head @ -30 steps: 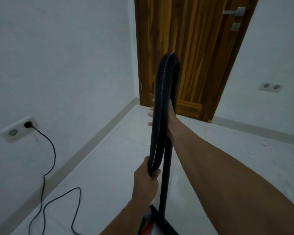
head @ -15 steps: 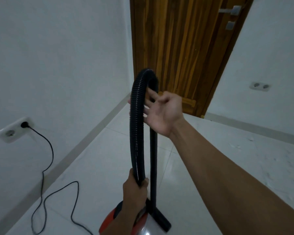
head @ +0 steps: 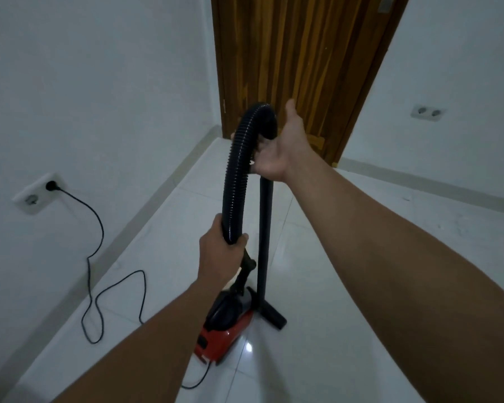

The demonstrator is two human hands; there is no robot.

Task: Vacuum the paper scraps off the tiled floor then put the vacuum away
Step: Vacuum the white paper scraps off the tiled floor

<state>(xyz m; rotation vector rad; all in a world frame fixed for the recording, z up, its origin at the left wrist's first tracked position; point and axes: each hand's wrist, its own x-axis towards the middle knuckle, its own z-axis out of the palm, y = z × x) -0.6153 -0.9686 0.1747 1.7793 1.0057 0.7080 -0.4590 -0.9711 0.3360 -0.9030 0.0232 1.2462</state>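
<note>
A small red and black vacuum cleaner stands on the white tiled floor. Its ribbed black hose arches up and over into a straight black wand, which ends in a floor nozzle beside the body. My left hand grips the lower part of the hose. My right hand holds the top of the wand at the hose bend, thumb up, fingers wrapped behind it. A few faint specks lie on the tiles at the right.
The black power cord loops over the floor to a plug in the left wall socket. A closed wooden door fills the far corner. Another socket sits on the right wall.
My right hand, fingers loose beside the hose bend half a second ago, now wraps round the wand's top. The view has tilted down, showing the vacuum's body and nozzle.
</note>
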